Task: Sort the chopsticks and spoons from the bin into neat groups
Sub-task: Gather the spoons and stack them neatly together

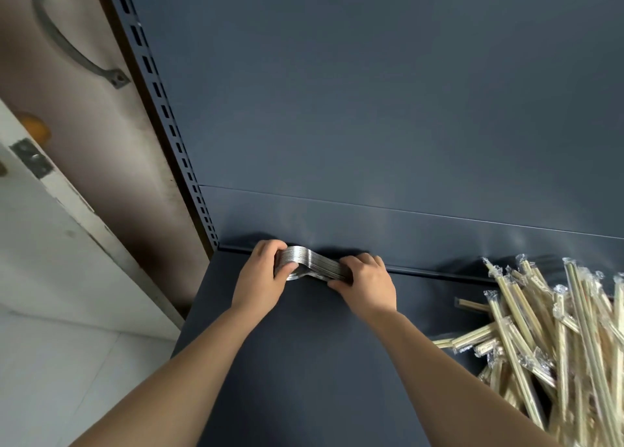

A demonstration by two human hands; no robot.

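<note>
A tight stack of several metal spoons lies on its side at the back left of the dark blue shelf, close to the back panel. My left hand grips the bowl end of the stack. My right hand grips the handle end. Both hands press the stack from opposite sides. A loose heap of plastic-wrapped bamboo chopsticks lies on the shelf at the right, apart from the spoons. No bin is in view.
The shelf's dark back panel rises right behind the spoons. A slotted upright post marks the shelf's left edge. Beyond it are a door with a metal handle and pale floor tiles below.
</note>
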